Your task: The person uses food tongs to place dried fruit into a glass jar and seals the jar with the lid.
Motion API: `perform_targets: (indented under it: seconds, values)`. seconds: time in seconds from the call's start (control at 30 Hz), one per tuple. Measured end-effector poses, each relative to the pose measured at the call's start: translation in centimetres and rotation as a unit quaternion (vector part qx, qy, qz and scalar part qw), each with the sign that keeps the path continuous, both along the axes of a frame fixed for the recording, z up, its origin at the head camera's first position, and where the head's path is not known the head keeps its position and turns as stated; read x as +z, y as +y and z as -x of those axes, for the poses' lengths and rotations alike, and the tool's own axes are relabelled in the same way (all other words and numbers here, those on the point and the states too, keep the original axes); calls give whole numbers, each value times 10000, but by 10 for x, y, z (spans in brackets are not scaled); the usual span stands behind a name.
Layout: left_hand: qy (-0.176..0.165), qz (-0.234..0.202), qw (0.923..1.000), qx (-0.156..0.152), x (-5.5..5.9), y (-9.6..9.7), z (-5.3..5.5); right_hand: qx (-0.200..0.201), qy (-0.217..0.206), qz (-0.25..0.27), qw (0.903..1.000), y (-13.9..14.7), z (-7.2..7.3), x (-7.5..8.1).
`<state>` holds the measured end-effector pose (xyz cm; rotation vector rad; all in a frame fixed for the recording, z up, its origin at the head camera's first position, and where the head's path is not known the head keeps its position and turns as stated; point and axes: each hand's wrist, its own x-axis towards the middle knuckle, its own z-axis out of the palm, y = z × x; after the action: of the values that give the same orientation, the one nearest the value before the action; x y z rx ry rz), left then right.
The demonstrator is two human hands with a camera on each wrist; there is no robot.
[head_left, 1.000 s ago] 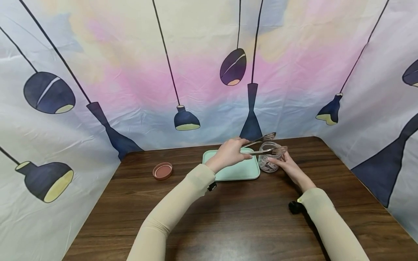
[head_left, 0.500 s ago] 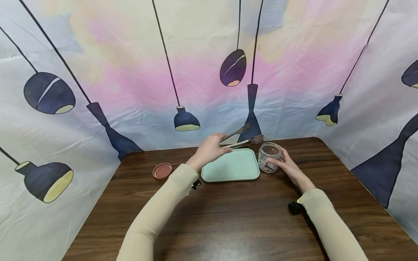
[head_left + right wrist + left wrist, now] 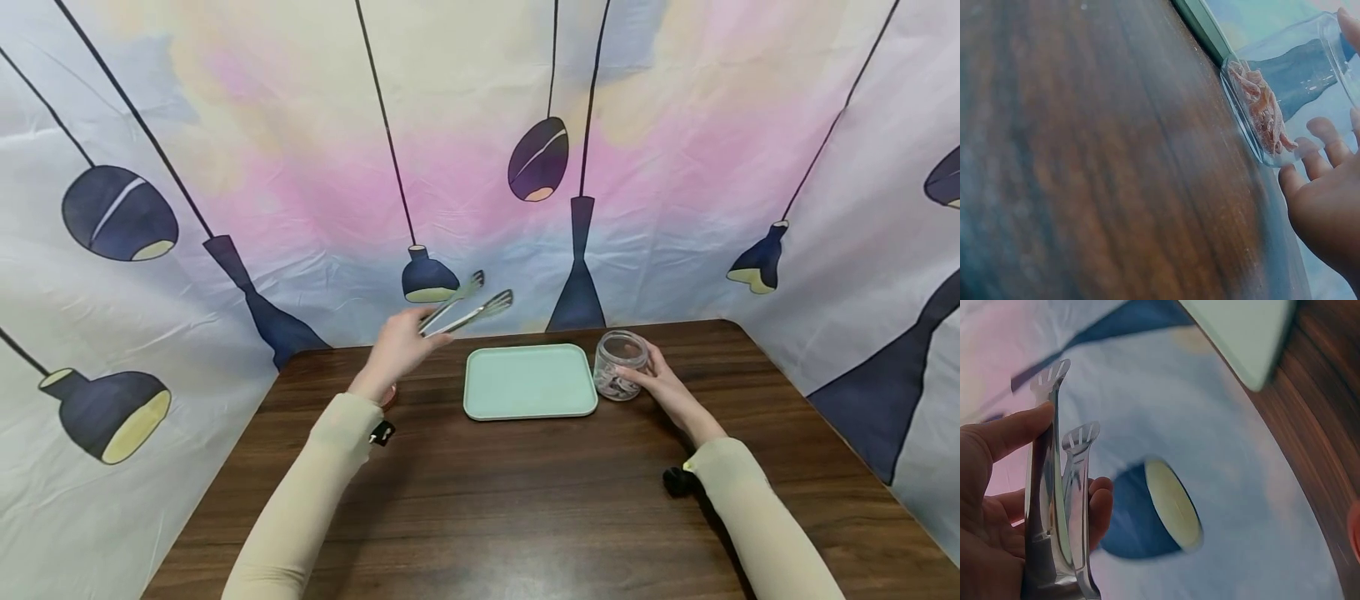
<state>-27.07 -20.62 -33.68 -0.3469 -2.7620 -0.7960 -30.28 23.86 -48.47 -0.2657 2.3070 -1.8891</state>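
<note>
Metal tongs [image 3: 474,315] with slotted, claw-like ends are held up by my left hand [image 3: 396,348], at the far left part of the table. In the left wrist view, thumb and fingers press the tongs [image 3: 1041,494] from either side; their ends stand apart with nothing between them. My right hand [image 3: 663,385] grips a clear, lidless jar [image 3: 617,358] upright on the table, its fingers curled round the side. Crumpled pinkish strips [image 3: 1263,109] lie at the bottom of the jar. The reddish lid [image 3: 389,395] is mostly hidden behind my left hand.
A pale green rectangular tray [image 3: 529,383] lies just left of the jar, nothing visible on it. The brown wooden table [image 3: 517,500] ends at the back against a cloth backdrop [image 3: 300,167] printed with hanging lamps.
My left hand has carried the tongs leftward from over the jar, across the tray, to above the lid. The right hand and the jar have stayed in place.
</note>
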Motion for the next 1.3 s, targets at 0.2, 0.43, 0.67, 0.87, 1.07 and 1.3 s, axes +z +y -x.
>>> perform_targets:
  seconds: [0.2, 0.43, 0.67, 0.87, 1.07, 1.3]
  values:
    - [-3, -31, 9989, 473, -5, -48, -11, -3, 26, 110, 9999, -1, -1, 1]
    - [-38, 25, 9969, 782, -11, -81, -22, 18, -2, 126, 9999, 0, 1, 0]
    - [-157, -158, 9961, 853, -31, -85, -21, 30, -13, 6, 10000, 0, 1, 0]
    - [-250, -382, 9922, 1161, -48, -74, -16, 9, 30, -41, 10000, -1, -1, 3]
    - [-370, -431, 9885, 1400, -62, -63, -9, 1, 79, -43, 10000, -2, -3, 4]
    - [-621, -448, 9840, 1609, -77, -49, 1, -16, 94, -133, 9999, -2, -4, 4]
